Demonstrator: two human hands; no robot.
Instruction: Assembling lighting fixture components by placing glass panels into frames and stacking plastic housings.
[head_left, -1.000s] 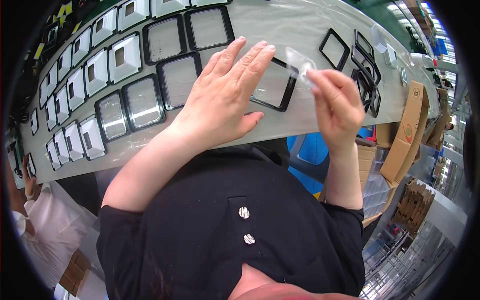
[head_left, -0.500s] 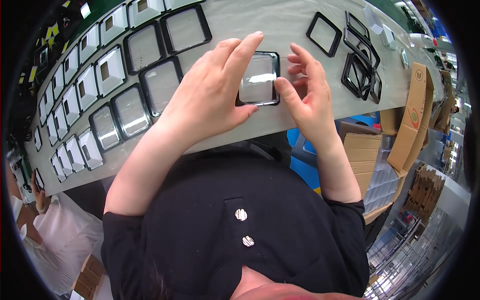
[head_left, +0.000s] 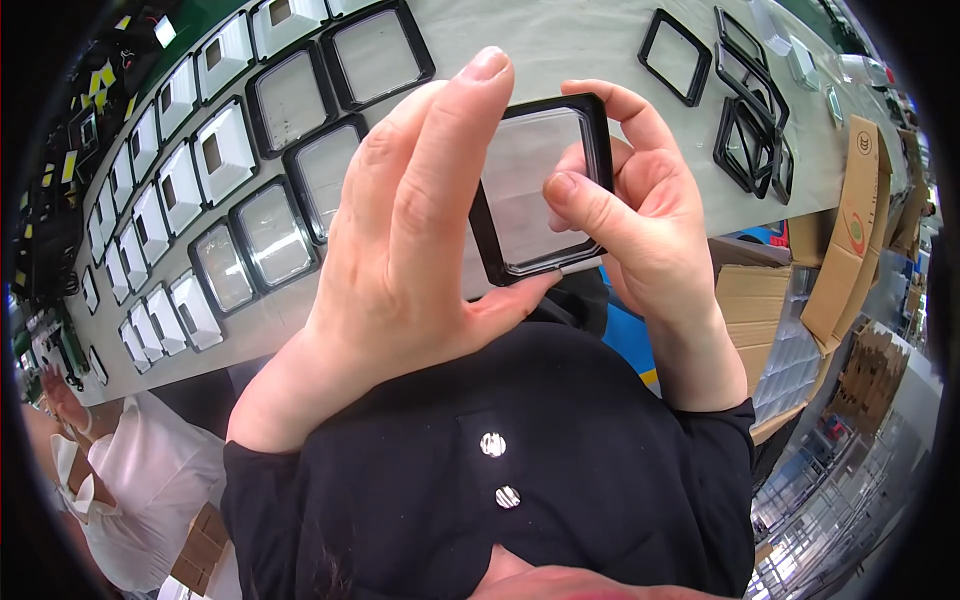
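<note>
A black-framed clear panel (head_left: 525,180) is lifted over the near edge of the table, tilted toward me. My right hand (head_left: 645,210) pinches its right side, the thumb over the frame and bent fingers behind. My left hand (head_left: 405,220) is at its left side, fingers stretched upward and the thumb along the bottom edge. This hand covers the panel's upper left corner. To the left lie several similar framed panels (head_left: 290,100), the closest just beyond my left hand.
Rows of white housings (head_left: 222,150) stand on the left of the table (head_left: 560,45). Black frames lie at right, one flat (head_left: 675,58) and several piled (head_left: 745,145). An open cardboard box (head_left: 755,310) sits beside the table's right edge. Another person (head_left: 150,480) is at lower left.
The panel has come up off the table toward me. My right hand, earlier apart from it, now grips its right side; my left thumb has met its bottom edge.
</note>
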